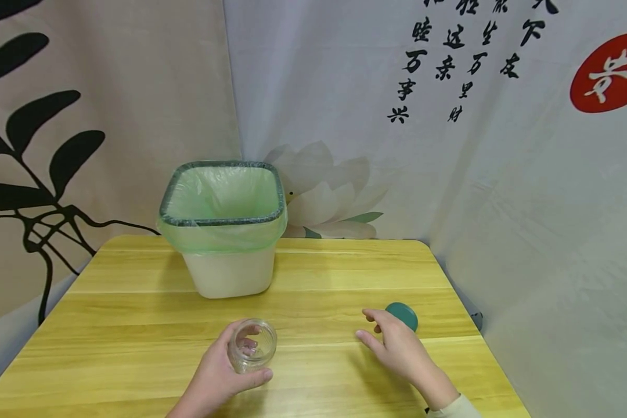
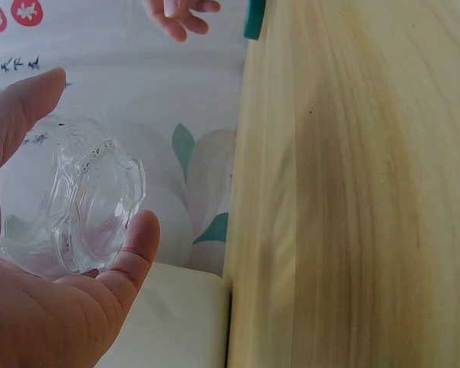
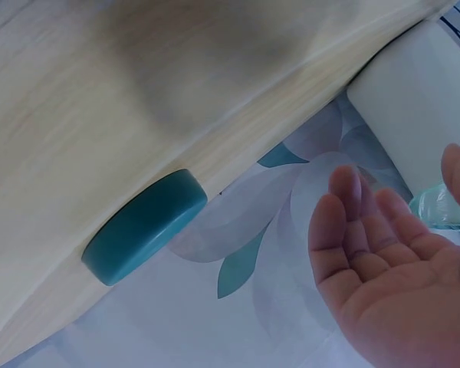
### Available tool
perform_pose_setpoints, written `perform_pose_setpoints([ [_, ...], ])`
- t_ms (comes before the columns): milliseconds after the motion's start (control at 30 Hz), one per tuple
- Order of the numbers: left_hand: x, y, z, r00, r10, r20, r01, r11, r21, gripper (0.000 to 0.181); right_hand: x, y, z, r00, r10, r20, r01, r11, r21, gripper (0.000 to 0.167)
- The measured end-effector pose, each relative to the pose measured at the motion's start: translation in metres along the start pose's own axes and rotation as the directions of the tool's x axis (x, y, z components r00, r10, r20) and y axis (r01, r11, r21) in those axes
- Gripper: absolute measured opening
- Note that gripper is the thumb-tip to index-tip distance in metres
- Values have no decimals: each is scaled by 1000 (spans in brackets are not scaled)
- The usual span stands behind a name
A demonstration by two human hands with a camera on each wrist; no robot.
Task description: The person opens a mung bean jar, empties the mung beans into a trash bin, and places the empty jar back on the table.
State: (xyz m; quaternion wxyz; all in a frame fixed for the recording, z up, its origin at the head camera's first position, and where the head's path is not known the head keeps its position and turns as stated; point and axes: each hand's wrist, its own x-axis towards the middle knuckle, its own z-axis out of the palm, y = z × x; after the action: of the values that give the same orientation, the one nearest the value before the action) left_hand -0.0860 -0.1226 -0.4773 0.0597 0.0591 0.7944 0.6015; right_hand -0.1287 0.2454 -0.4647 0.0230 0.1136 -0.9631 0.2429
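Note:
A clear glass jar point(image 1: 253, 346) without a lid is in my left hand point(image 1: 216, 371), whose fingers and thumb curl around its sides. In the left wrist view the jar point(image 2: 69, 199) is held above the wooden table, between thumb and fingers. My right hand point(image 1: 397, 349) hovers over the table to the right, its fingers loosely bent and holding nothing. Beside and just beyond it lies a round green lid point(image 1: 403, 315), flat on the table. The right wrist view shows the lid point(image 3: 146, 226) apart from the right hand point(image 3: 399, 268).
A white bin point(image 1: 230, 273) lined with a green bag point(image 1: 222, 238) stands at the table's back left. The wooden table point(image 1: 319, 278) ends at a cloth backdrop point(image 1: 345, 116) with printed characters, flowers and leaves.

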Motion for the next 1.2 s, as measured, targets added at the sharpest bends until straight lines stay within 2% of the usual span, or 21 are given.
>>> perform_pose_setpoints([
  [567,7,-12,5,1000,-10,-11,11,1000,21,92,-3,7,4,1000,22,4,-22,1000,14,53],
  [767,12,-12,9,999,-22,-24,22,999,40,92,-4,7,5,999,45,16,-46,999,30,52],
  [1200,26,-10,23,999,11,-30,-9,997,76,95,-6,6,6,998,57,24,-57,998,40,51],
])
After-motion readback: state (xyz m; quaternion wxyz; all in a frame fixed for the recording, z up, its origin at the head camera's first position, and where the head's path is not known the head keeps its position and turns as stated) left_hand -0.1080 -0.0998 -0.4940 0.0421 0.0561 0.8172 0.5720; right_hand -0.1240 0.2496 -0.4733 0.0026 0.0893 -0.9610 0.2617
